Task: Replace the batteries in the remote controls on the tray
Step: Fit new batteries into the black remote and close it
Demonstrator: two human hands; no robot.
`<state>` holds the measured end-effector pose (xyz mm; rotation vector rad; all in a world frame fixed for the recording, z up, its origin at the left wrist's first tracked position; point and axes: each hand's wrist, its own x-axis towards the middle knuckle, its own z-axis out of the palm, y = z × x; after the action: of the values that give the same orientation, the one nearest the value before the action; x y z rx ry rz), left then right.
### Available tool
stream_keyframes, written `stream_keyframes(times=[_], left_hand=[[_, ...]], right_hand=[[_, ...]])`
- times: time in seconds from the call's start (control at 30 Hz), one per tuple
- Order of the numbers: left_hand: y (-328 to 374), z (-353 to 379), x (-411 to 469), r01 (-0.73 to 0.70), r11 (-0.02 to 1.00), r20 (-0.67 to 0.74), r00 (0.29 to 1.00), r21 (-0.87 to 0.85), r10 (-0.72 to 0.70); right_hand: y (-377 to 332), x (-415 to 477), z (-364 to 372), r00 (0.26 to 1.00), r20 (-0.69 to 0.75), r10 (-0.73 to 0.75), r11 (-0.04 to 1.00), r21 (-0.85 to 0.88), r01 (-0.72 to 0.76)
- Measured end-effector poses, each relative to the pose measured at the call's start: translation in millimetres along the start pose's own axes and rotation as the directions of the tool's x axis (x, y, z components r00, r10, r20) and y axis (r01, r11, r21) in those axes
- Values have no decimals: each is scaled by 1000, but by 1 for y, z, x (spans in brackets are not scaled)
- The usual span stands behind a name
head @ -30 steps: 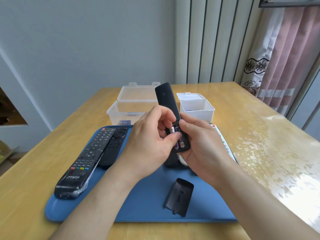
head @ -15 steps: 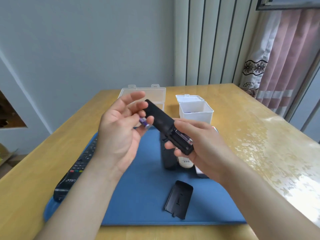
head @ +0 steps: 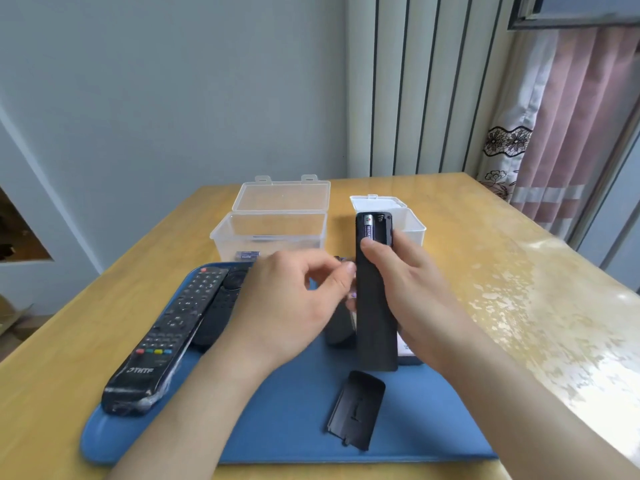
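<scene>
My right hand (head: 408, 282) grips a black remote (head: 375, 317) back side up above the blue tray (head: 277, 427). Its open battery compartment points away from me, and one battery (head: 369, 230) sits in it beside an empty slot. Just left of the remote, my left hand (head: 294, 303) pinches a small purple battery (head: 350, 294), mostly hidden by the fingers. The remote's black cover (head: 356, 414) lies loose on the tray in front of me.
Two black remotes (head: 166, 337) (head: 221, 306) lie on the tray's left side, and another dark one (head: 341, 329) sits under my hands. Behind the tray stand an open clear box (head: 273, 233) and a white box (head: 414, 225). A battery (head: 247, 255) lies in the clear box.
My left hand pulled one battery out of the remote and lowered beside it. My right hand turned the remote so that its compartment end points away from me.
</scene>
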<state>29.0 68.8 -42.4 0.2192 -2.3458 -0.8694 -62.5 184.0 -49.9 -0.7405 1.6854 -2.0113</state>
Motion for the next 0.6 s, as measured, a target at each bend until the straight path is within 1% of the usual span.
stream_keyframes(times=[0.03,0.07,0.1,0.17,0.3,0.47,0.6], left_hand=[[0,-1,1,-32,999,-111,993,19,34],[1,-3,1,-54,999,-188,981,3,53],[2,-3,1,-70,997,-230,971,-20,63],[1,0,2,-109,994,-244,965,-21,100],[-1,1,1,-147,989,-200,969,7,145],[-7,1,2,-164,981,-214,960,99,182],[-6,2,2,-169,981,-240,952,99,188]], right_hand=[[-1,-2,1,1000,24,15,1000,0,-15],[-1,-3,1,998,51,24,1000,-21,-23],[-2,-4,1,997,78,28,998,-53,-24],[-1,-5,3,993,120,21,994,-111,-7],[-1,-6,7,985,174,17,985,-170,13],[-2,-8,7,981,191,38,983,-181,-3],[-2,-7,8,983,183,25,981,-194,12]])
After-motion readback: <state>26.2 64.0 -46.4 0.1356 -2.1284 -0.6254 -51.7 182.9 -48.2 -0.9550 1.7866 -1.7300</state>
